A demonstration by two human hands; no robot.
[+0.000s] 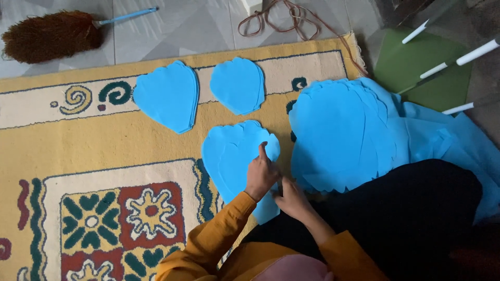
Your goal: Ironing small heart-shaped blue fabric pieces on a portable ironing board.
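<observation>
Several blue petal-shaped foam cut-outs lie on a yellow patterned rug (78, 151). My left hand (261, 174) rests with its fingers on the nearest blue petal stack (229, 156), index finger stretched up over it. My right hand (291, 200) sits close beside the left at the lower edge of that stack, touching the blue sheet; whether it pinches it is unclear. Two more petal stacks, one at far left (167, 97) and one at far middle (238, 85), lie further away. A large blue petal pile (341, 130) is to the right of my hands.
A brown feather duster (52, 35) with a blue handle lies on the grey tiled floor at top left. A brown cord (284, 21) is coiled at top centre. A green sheet (422, 67) with white sticks on it sits at top right. Black cloth (416, 208) covers my lap.
</observation>
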